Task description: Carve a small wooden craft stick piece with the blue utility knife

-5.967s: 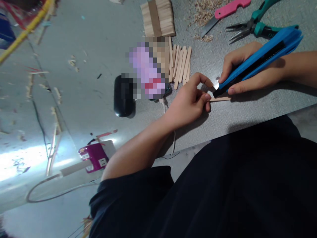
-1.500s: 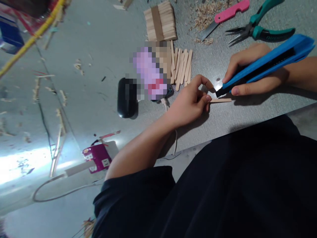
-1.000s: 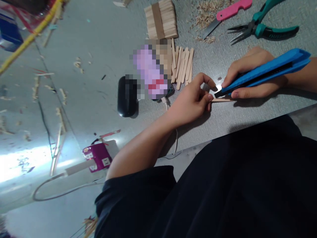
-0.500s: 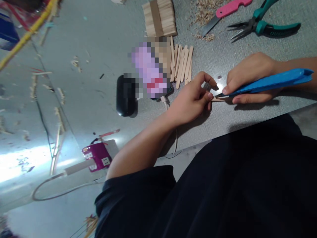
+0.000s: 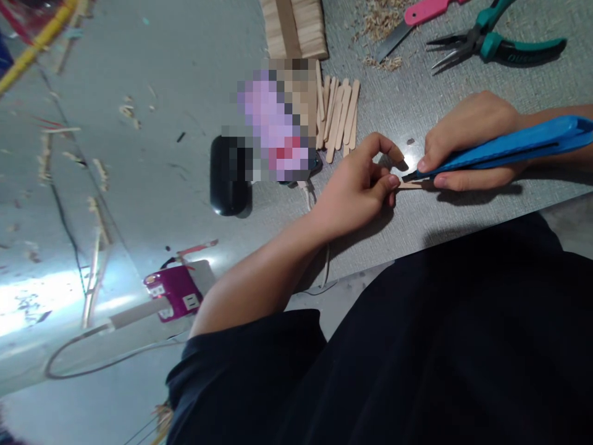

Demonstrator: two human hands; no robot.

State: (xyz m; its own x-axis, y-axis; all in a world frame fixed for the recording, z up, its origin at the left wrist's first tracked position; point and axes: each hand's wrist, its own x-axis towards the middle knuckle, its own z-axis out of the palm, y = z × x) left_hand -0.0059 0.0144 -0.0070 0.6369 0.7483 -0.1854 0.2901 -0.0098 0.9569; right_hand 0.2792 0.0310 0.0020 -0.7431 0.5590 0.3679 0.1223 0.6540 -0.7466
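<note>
My left hand (image 5: 365,182) is closed near the table's front edge, thumb and fingers pinching one end of a thin wooden craft stick (image 5: 414,185). Its index finger arches above the pinch. From the right, my right hand (image 5: 472,139) grips a blue utility knife (image 5: 509,147), whose dark blade tip lies at the stick, close to my left thumb. The knife's handle points up and right across my right hand. Part of the stick is hidden by my left fingers.
Loose craft sticks (image 5: 340,117) lie beyond my left hand, below a banded bundle of sticks (image 5: 296,28). Needle-nose pliers (image 5: 491,46), a pink-handled blade (image 5: 426,12) and wood shavings (image 5: 382,25) are at the back. A black case (image 5: 227,176), blurred phone (image 5: 278,130) and purple power adapter (image 5: 176,293) stand left.
The view has shifted slightly, moving the left-hand items left and up. The knife has rolled a little, showing more of its side, its tip still at the stick. My left hand keeps its pinch.
</note>
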